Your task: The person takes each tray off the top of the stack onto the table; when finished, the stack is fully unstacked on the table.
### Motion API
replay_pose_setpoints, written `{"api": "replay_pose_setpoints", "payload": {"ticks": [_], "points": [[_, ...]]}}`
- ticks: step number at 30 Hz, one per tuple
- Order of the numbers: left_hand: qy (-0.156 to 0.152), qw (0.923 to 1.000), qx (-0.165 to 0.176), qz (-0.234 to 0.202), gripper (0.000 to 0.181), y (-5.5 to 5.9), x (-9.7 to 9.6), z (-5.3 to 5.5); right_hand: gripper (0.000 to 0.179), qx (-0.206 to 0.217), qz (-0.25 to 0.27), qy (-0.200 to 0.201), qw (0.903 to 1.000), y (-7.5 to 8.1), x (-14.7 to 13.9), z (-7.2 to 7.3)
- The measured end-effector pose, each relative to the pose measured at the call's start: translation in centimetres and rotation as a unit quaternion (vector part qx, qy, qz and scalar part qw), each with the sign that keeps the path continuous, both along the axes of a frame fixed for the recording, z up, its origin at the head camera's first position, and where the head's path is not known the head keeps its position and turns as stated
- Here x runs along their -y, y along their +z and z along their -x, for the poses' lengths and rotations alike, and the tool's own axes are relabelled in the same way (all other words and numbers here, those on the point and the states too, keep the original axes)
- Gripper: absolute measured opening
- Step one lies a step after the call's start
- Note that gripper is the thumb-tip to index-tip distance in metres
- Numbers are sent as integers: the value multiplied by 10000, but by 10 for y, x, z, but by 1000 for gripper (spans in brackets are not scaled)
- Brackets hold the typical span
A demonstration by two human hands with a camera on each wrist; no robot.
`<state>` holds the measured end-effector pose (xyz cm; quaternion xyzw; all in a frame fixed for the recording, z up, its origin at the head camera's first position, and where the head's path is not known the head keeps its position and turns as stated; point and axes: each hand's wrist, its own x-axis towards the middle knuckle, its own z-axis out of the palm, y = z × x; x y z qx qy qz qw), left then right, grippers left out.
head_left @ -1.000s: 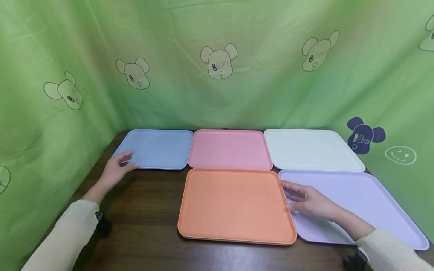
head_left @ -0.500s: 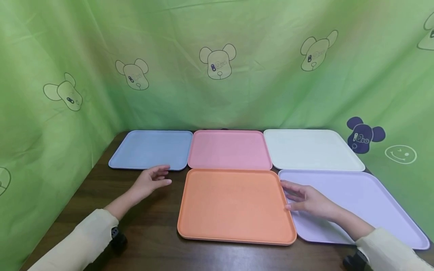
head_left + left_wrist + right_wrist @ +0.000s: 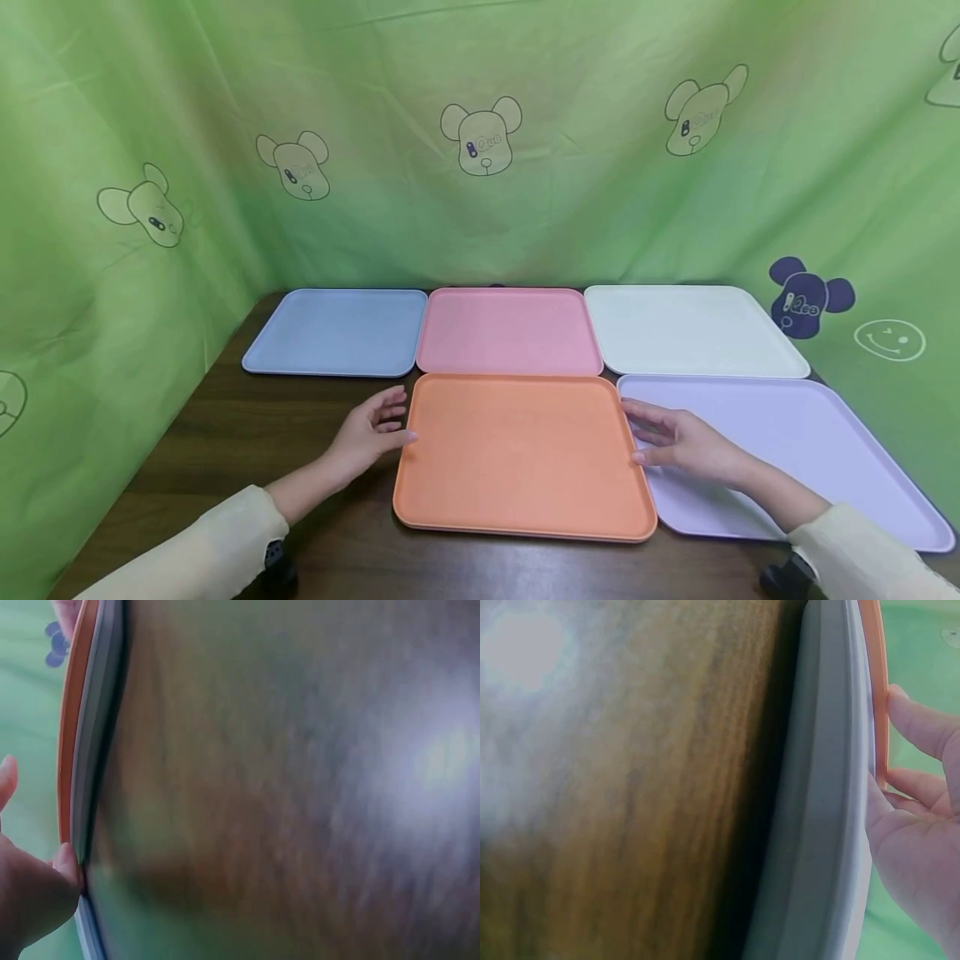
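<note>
An orange tray (image 3: pixel 525 454) lies in the front middle; in the left wrist view paler tray rims (image 3: pixel 101 712) show directly beneath its orange edge (image 3: pixel 73 720). My left hand (image 3: pixel 367 433) is at its left side, the thumb (image 3: pixel 66 862) touching the edge and the other fingers loosely bent beside it. At the right side, my right hand (image 3: pixel 690 446) has its thumb and fingertips at the orange edge, over the lavender tray (image 3: pixel 795 442). The right wrist view shows fingers (image 3: pixel 926 727) against the thin orange rim (image 3: pixel 877 675).
Behind lies a row of a blue tray (image 3: pixel 337 333), a pink tray (image 3: pixel 510 332) and a white tray (image 3: pixel 690 332), nearly edge to edge. A green printed curtain (image 3: pixel 480 225) hangs behind and beside the dark wooden table (image 3: pixel 322 533).
My left hand has left the blue tray's near left corner and moved right and nearer to the orange tray's left edge. My right hand and the trays have stayed put.
</note>
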<state>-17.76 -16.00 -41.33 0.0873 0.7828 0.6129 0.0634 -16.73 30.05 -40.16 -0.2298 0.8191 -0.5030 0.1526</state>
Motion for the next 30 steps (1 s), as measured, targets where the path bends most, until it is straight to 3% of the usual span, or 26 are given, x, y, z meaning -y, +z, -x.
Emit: {"api": "replay_pose_setpoints", "payload": {"ticks": [11,17,30], "points": [[115,9999,69,68,70,-15,-10,0,78,110,-19,-74,9999,1,0,0],[18,9999,23,141,63,-16,-9,2,77,-55,-39,-42,10000,1,0,-1],[387,9991,60,176,57,-14,-14,3,78,32,-5,-36,10000,-1,-1,1]]}}
